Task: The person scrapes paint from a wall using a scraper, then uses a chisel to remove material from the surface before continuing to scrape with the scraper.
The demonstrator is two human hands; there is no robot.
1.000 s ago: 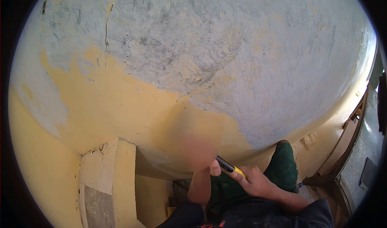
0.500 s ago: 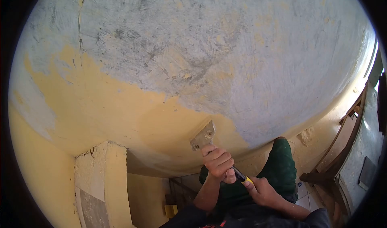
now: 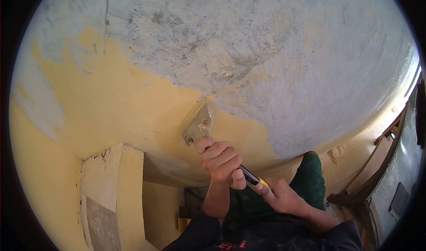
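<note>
A long-handled scraper (image 3: 252, 176) with a black and yellow handle slants up and to the left. Its flat metal blade, with two bolt heads showing, lies against the yellow paint, close under the ragged edge of the grey area. Near the blade, my left hand (image 3: 220, 160) is wrapped round the upper handle. Lower down, my right hand (image 3: 282, 195) grips the yellow end. The wall (image 3: 120, 104) before me is yellow below and bare grey above, with dark scuffs and a thin crack at upper left.
At lower left a yellow pillar-like ledge (image 3: 128, 175) with a chipped top edge juts out beside a dark recess. My green-clad knee (image 3: 308, 175) is close to the wall. On the right stand wooden pieces (image 3: 372, 162) and a grey panel (image 3: 401, 162) with a dark rectangular piece on it.
Both hands have moved up and to the left with the scraper, and its blade now sits nearer the grey edge. The view has shifted slightly.
</note>
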